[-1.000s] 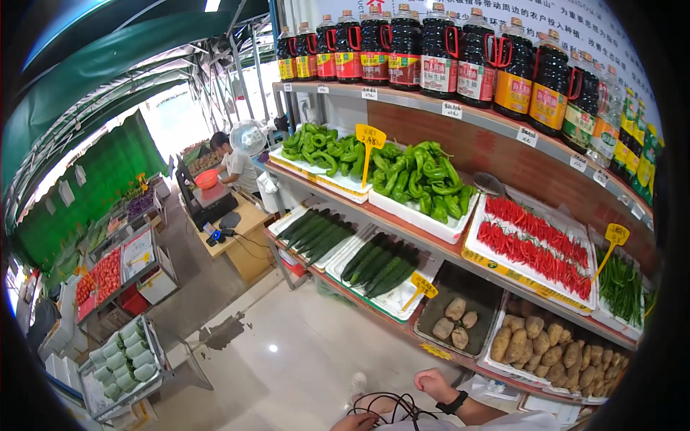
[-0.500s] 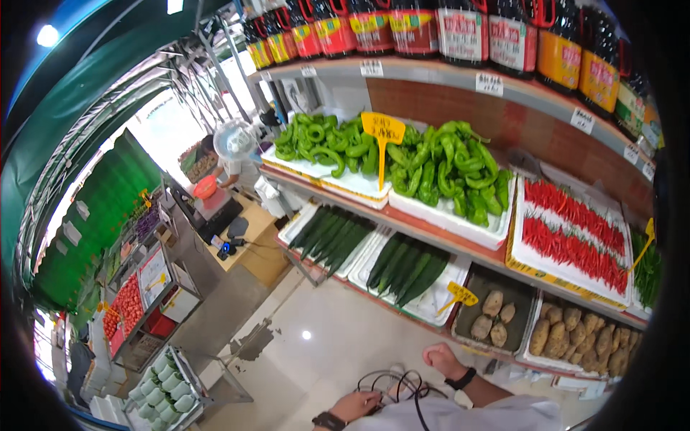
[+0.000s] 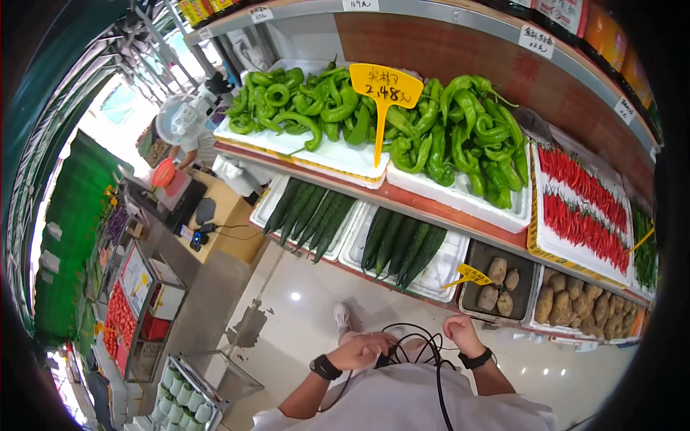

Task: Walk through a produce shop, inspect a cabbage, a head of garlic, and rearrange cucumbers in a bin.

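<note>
My left hand (image 3: pixel 359 350), a dark band on its wrist, is low in front of my body. Its fingers reach loosely toward loops of black cable (image 3: pixel 413 337) hanging before me; I see nothing gripped in it. To the right of the cable my right hand (image 3: pixel 464 336) is raised with fingers curled in, nothing showing in them, a dark band on that wrist too. Nearest to it on the lower shelf is a dark tray (image 3: pixel 471 267) with several potatoes (image 3: pixel 496 271). Cucumbers (image 3: pixel 402 244) lie in white trays left of that.
Green peppers (image 3: pixel 460 144) fill white foam boxes on the upper shelf, with a yellow price tag (image 3: pixel 387 86). Red chillies (image 3: pixel 582 201) lie to their right. At left are a wooden table (image 3: pixel 223 215), a fan (image 3: pixel 178 118), a person's arm (image 3: pixel 188 158) and a tomato stand (image 3: pixel 118 323).
My view has shifted closer to the shelves, and the bottles on top have mostly slid out of sight. Both hands appear higher, and a foot now shows below.
</note>
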Action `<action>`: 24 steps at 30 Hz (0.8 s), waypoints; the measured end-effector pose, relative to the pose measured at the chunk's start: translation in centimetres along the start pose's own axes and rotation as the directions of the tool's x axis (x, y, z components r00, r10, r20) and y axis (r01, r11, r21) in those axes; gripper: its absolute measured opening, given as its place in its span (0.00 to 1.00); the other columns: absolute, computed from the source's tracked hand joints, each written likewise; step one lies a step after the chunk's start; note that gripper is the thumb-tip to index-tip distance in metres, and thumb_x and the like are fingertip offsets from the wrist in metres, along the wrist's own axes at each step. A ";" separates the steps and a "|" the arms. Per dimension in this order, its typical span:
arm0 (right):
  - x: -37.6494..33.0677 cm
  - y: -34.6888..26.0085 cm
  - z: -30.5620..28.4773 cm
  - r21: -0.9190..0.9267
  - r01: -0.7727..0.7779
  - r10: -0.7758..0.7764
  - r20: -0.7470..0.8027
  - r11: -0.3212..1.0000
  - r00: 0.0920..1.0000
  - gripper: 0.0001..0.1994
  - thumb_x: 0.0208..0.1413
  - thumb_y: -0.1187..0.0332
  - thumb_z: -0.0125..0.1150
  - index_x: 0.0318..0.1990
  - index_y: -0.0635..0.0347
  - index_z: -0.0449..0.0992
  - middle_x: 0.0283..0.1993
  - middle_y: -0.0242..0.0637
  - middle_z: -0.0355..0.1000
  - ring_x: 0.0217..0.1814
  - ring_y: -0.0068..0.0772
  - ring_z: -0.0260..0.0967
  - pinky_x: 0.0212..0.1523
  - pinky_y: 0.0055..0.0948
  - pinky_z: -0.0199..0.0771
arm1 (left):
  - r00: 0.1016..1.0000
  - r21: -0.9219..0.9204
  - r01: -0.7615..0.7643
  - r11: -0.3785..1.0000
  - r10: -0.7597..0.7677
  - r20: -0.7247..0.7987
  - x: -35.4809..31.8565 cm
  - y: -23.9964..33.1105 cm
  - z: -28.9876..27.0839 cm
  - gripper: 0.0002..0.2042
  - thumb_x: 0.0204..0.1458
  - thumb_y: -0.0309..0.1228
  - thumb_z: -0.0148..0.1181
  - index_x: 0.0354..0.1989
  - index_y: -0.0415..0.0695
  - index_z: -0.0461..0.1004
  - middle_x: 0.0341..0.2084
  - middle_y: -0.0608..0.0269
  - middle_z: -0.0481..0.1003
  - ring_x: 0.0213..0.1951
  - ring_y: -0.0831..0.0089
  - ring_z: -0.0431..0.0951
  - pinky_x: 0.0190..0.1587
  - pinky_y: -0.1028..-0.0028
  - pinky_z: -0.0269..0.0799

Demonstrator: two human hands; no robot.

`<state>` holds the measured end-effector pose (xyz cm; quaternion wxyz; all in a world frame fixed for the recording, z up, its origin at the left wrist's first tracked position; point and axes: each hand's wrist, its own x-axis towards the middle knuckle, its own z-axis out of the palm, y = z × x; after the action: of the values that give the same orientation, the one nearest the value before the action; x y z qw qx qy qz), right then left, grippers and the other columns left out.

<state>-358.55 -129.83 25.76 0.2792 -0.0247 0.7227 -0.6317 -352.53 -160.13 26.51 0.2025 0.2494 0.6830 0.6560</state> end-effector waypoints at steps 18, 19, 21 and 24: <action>9.3 0.0 11.1 0.283 -0.390 0.467 -0.303 0.876 0.831 0.11 0.48 0.77 0.40 0.18 0.61 0.67 0.14 0.27 0.58 0.15 0.17 0.50 0.16 0.18 0.47 | 0.575 0.222 0.579 0.784 -0.200 -0.793 -2.0 -22.7 -25.5 0.21 0.41 0.35 0.68 0.40 0.40 0.68 0.37 0.51 0.69 0.41 0.56 0.70 0.44 0.62 0.69; 9.3 -0.2 11.8 0.283 -0.403 0.482 -0.318 0.870 0.817 0.11 0.49 0.77 0.40 0.18 0.61 0.67 0.14 0.27 0.58 0.15 0.17 0.50 0.16 0.18 0.46 | 0.585 0.251 0.615 0.747 -0.219 -0.781 -2.2 -22.9 -25.4 0.23 0.40 0.36 0.70 0.41 0.39 0.67 0.36 0.50 0.70 0.41 0.58 0.70 0.43 0.64 0.69; 9.3 -0.3 12.5 0.259 -0.408 0.476 -0.323 0.876 0.818 0.11 0.49 0.76 0.40 0.19 0.61 0.68 0.15 0.27 0.58 0.15 0.16 0.50 0.16 0.18 0.47 | 0.585 0.268 0.641 0.720 -0.231 -0.778 -1.7 -22.5 -25.3 0.25 0.40 0.39 0.70 0.42 0.39 0.66 0.36 0.50 0.70 0.41 0.54 0.70 0.44 0.61 0.68; 9.7 -0.6 13.5 0.152 -0.366 0.396 -0.385 0.918 0.833 0.12 0.50 0.75 0.40 0.19 0.59 0.67 0.14 0.26 0.58 0.15 0.16 0.51 0.16 0.18 0.48 | 0.516 0.231 0.745 0.626 -0.322 -0.794 -0.4 -21.8 -25.9 0.25 0.40 0.41 0.68 0.44 0.44 0.66 0.44 0.47 0.67 0.46 0.49 0.68 0.47 0.59 0.67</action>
<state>-361.03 -145.82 22.09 0.2428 0.2624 0.7319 -0.5801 -369.48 -181.34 6.24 0.0551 -0.2013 0.9051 0.3705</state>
